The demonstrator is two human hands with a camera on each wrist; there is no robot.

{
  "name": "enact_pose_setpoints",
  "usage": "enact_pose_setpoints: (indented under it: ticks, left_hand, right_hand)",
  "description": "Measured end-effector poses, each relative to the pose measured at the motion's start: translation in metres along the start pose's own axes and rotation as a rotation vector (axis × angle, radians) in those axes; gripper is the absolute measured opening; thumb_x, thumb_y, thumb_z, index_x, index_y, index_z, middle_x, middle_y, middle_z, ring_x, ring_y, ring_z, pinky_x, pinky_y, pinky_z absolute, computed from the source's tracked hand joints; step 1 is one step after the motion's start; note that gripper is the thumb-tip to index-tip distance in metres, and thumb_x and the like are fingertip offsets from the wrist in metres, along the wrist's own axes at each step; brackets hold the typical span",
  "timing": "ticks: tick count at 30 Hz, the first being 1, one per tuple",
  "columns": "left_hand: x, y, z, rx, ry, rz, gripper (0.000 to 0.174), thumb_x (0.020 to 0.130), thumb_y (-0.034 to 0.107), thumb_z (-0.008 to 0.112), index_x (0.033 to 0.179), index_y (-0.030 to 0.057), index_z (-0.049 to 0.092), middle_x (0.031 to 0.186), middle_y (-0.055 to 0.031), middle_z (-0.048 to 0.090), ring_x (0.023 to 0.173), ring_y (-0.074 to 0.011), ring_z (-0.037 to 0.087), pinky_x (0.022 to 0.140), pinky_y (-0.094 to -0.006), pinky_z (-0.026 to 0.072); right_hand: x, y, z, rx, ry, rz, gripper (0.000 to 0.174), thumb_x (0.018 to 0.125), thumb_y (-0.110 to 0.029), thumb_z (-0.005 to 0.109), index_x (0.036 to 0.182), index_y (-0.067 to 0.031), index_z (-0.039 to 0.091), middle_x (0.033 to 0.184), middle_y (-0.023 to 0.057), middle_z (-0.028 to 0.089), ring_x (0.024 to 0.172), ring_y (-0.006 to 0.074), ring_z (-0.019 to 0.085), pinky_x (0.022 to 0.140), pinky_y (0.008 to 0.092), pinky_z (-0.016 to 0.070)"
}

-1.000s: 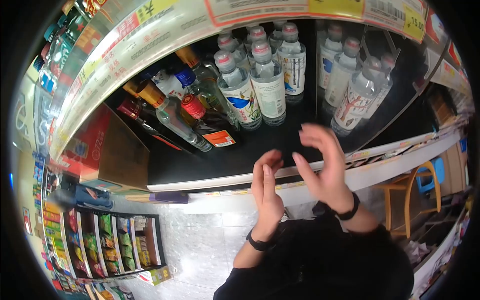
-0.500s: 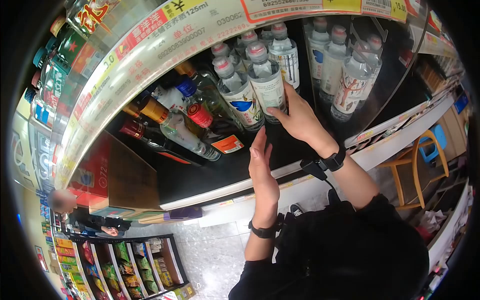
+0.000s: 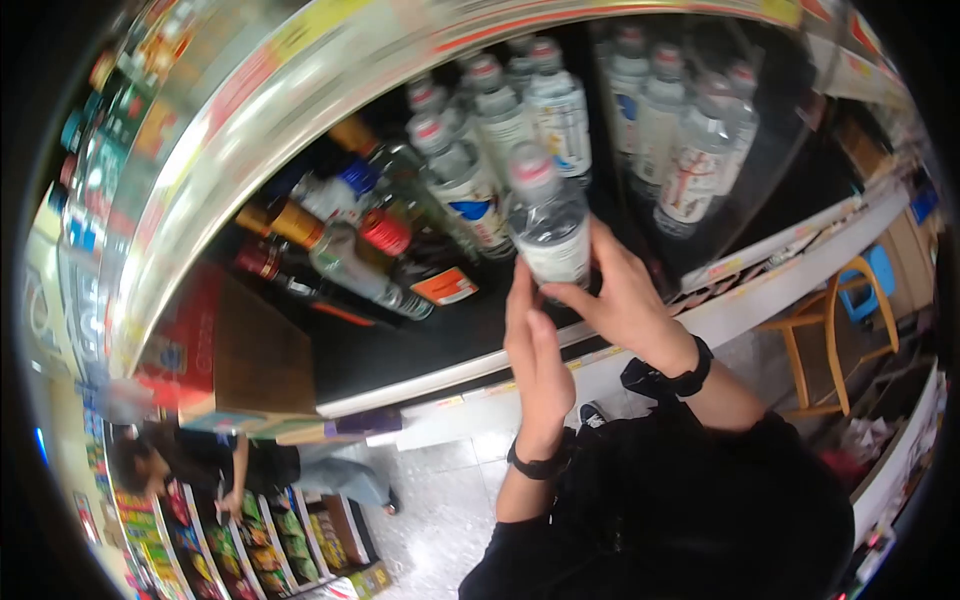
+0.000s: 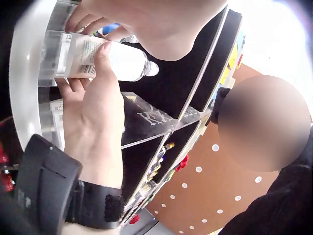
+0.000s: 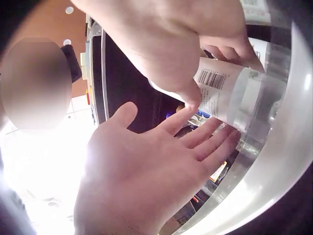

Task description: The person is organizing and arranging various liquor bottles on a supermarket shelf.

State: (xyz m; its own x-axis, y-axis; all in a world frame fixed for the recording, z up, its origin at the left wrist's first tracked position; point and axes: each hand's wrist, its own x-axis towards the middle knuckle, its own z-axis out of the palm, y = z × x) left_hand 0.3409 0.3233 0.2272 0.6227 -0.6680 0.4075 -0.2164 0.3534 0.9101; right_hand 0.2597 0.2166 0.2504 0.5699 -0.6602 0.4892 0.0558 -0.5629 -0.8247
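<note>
A clear bottle with a pale label and pinkish cap (image 3: 552,238) stands tilted in front of the shelf's other bottles. My right hand (image 3: 635,305) grips its lower part from the right, thumb across the front; the left wrist view shows that thumb on the bottle (image 4: 129,63). My left hand (image 3: 540,375) is at the lower left of the bottle, fingers extended. Seen from the right wrist, the left palm (image 5: 142,171) is spread and its fingertips reach the label (image 5: 210,95); firm contact is hard to tell.
Similar clear bottles (image 3: 560,120) stand behind, others (image 3: 690,175) beyond a transparent divider at right. Liquor bottles (image 3: 385,235) and a cardboard box (image 3: 255,350) are at left. A price rail (image 3: 270,80) arches above. A person (image 3: 215,460) bends at the snack rack.
The bottle has come forward out of the row in my right hand, which only reached around it before. My left hand is now against or close to its base. The person at left has come into fuller view.
</note>
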Motion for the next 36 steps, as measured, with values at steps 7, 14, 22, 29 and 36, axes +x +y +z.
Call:
enact_pose_setpoints:
  ticks: [7, 14, 22, 29, 36]
  left_hand:
    - [-0.018, 0.016, 0.017, 0.230, 0.223, 0.234, 0.069, 0.104, 0.051, 0.040, 0.129, -0.0095, 0.061, 0.130, -0.0254, 0.059, 0.122, -0.0372, 0.057, 0.104, -0.0463, 0.0440]
    - [-0.079, -0.011, 0.028, 0.395, 0.243, 0.451, 0.074, 0.099, 0.063, 0.043, 0.121, -0.0042, 0.064, 0.113, -0.0167, 0.056, 0.105, -0.0337, 0.060, 0.087, -0.0433, 0.0518]
    - [-0.085, -0.006, 0.099, 0.282, -0.153, 0.797, 0.076, 0.098, 0.064, 0.046, 0.122, -0.0051, 0.065, 0.117, -0.0276, 0.064, 0.105, -0.0463, 0.066, 0.088, -0.0509, 0.0577]
    - [-0.068, -0.009, 0.164, 0.223, -0.453, 0.219, 0.081, 0.096, 0.048, 0.052, 0.150, -0.0107, 0.035, 0.152, -0.0395, 0.034, 0.141, -0.0514, 0.039, 0.115, -0.0489, 0.0337]
    - [-0.035, -0.008, 0.205, -0.064, -0.364, 0.076, 0.081, 0.100, 0.055, 0.040, 0.149, -0.0102, 0.037, 0.158, -0.0301, 0.031, 0.146, -0.0402, 0.036, 0.115, -0.0450, 0.0320]
  right_hand:
    - [-0.029, -0.008, -0.019, -0.042, 0.120, -0.296, 0.078, 0.080, -0.023, 0.083, 0.142, 0.0040, 0.044, 0.135, 0.0247, 0.058, 0.116, 0.0419, 0.063, 0.094, 0.0427, 0.0550]
    - [-0.058, 0.002, -0.066, 0.081, 0.142, -0.584, 0.068, 0.072, -0.015, 0.082, 0.130, 0.0109, 0.057, 0.123, 0.0222, 0.068, 0.095, 0.0318, 0.075, 0.080, 0.0370, 0.0617]
    - [-0.102, 0.020, -0.163, 0.020, 0.148, -0.453, 0.037, 0.083, -0.014, 0.076, 0.105, 0.0130, 0.063, 0.100, 0.0262, 0.073, 0.083, 0.0339, 0.076, 0.071, 0.0403, 0.0633]
    - [-0.071, 0.046, -0.210, -0.200, 0.373, -0.345, 0.063, 0.071, -0.013, 0.084, 0.121, 0.0157, 0.060, 0.111, 0.0266, 0.071, 0.095, 0.0342, 0.075, 0.079, 0.0374, 0.0613]
    - [-0.046, 0.073, -0.208, -0.235, 0.475, -0.428, 0.072, 0.064, -0.011, 0.089, 0.125, 0.0131, 0.060, 0.115, 0.0263, 0.070, 0.099, 0.0341, 0.074, 0.086, 0.0372, 0.0593]
